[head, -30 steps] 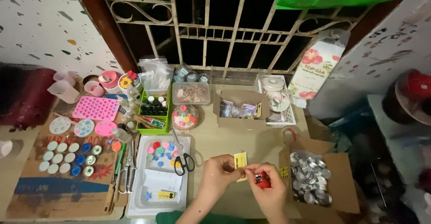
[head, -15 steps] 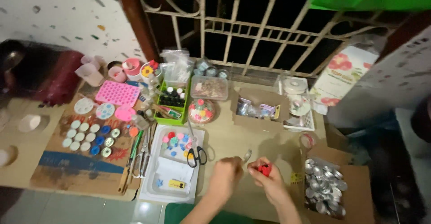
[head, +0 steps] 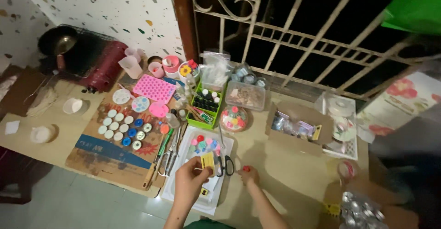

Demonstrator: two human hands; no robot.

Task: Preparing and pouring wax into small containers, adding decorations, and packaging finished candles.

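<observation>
Looking down at a cluttered craft counter (head: 280, 164): the left hand (head: 192, 179) pinches a small yellow card (head: 207, 160) in closed fingers above a white tray (head: 186, 193), just beside black-handled scissors (head: 226, 164). The right hand (head: 249, 175) rests on the counter, fingers closed around a small red object (head: 246, 168)

I see a low wooden table (head: 294, 174) standing on a pale tiled floor (head: 87, 201). Behind it a white wall (head: 110, 4) speckled with coloured flecks runs to a dark brown post (head: 183, 18). Right of the post a cream wrought-iron window grille (head: 294, 36) with scrollwork shows only blackness beyond its bars. Something green (head: 418, 8) hangs at the upper right. The light is dim, brighter on the left, and the right edge falls into shadow.
</observation>
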